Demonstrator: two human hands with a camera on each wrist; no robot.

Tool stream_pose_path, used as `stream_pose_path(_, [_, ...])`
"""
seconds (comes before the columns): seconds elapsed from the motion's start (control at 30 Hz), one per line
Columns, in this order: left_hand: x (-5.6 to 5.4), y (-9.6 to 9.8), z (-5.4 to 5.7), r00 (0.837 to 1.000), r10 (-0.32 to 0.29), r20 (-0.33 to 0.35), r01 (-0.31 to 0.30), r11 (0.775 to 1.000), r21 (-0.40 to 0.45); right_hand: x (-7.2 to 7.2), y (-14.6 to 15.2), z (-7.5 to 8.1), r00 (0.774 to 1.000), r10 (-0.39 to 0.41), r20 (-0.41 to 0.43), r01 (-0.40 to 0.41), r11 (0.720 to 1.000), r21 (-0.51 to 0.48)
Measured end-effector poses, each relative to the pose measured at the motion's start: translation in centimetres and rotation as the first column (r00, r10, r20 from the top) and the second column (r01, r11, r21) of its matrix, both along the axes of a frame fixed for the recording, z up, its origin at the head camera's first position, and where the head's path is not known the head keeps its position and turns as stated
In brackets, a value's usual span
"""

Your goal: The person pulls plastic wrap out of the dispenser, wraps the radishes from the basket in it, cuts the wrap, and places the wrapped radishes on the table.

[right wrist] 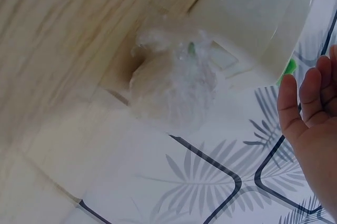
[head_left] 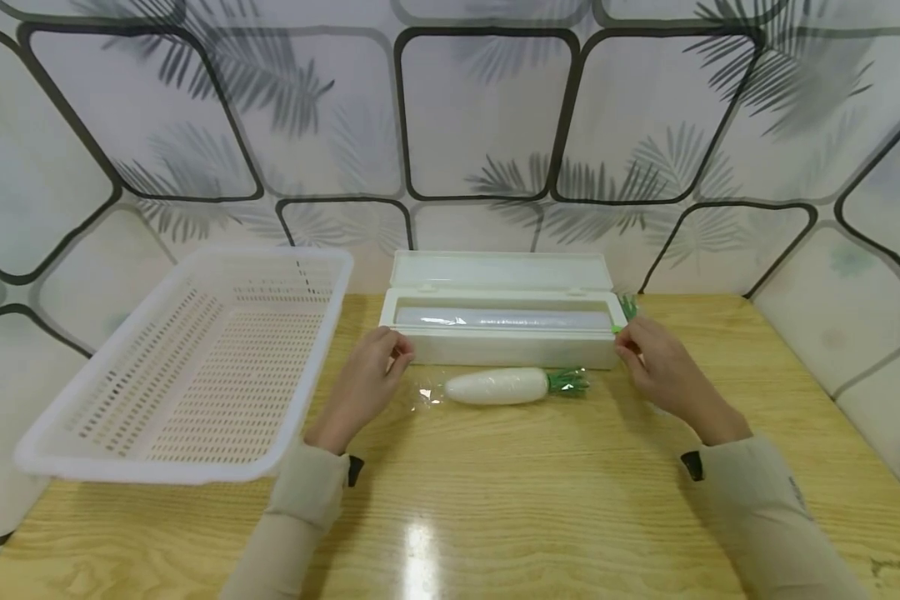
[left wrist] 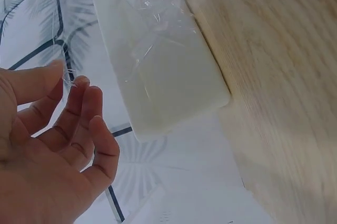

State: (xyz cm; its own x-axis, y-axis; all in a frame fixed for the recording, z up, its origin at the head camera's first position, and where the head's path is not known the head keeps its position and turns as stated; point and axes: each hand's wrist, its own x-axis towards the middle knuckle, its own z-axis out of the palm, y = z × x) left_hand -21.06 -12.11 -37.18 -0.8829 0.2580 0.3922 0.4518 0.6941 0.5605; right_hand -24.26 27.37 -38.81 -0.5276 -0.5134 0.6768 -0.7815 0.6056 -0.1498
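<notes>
My left hand (head_left: 363, 375) is at the front left corner of a white cling film box (head_left: 510, 347). In the left wrist view its thumb and forefinger pinch the thin edge of clear cling film (left wrist: 163, 10). Beside the box's right end, my right hand (head_left: 667, 371) has its fingertips bent together on the film's other side; its thumb is hidden in the right wrist view. A roll of film (head_left: 510, 318) lies inside the box, whose lid (head_left: 498, 271) is tipped back. In front of the box lies a white radish (head_left: 498, 387) with green tops, clear film over it.
On the left stands a white perforated plastic basket (head_left: 330, 333). A green slider (head_left: 617, 329) sits on the box's right end, with green leaves (head_left: 629, 306) showing behind it. The wooden table (head_left: 540, 500) meets a patterned wall covering (head_left: 487, 117).
</notes>
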Motion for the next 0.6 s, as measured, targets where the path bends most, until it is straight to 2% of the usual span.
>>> stream_pose_path(0.1, [0.5, -0.2, -0.2, 1.000, -0.012, -0.022, 0.011, 0.999, -0.045, 0.3, 0.2, -0.1, 1.000, 0.015, 0.013, -0.015, 1.000, 0.012])
stream_pose_path(0.23, [1.4, -0.5, -0.5, 0.995, -0.056, -0.083, 0.043, 0.987, -0.157, 1.1, 0.5, -0.2, 0.998, 0.016, 0.067, -0.019, 0.999, 0.041])
stream_pose_path(0.33, [2.0, -0.8, -0.8, 0.987, -0.099, -0.127, 0.063, 0.963, -0.262, 1.7, 0.7, -0.2, 0.990, 0.005, 0.144, -0.016, 0.997, 0.075])
stream_pose_path(0.43, [2.3, -0.8, -1.2, 0.982, -0.139, -0.129, 0.085, 0.931, -0.356, 2.1, 0.8, -0.3, 0.982, 0.006, 0.191, -0.026, 0.994, 0.103])
stream_pose_path(0.5, [2.4, -0.8, -1.5, 0.983, -0.155, -0.102, 0.102, 0.910, -0.403, 2.1, 0.7, -0.4, 0.983, 0.022, 0.180, -0.042, 0.993, 0.110])
stream_pose_path(0.6, [2.4, -0.6, -1.9, 0.985, -0.165, -0.056, 0.124, 0.889, -0.440, 1.9, 0.4, -0.7, 0.996, 0.034, 0.085, -0.043, 0.994, 0.105])
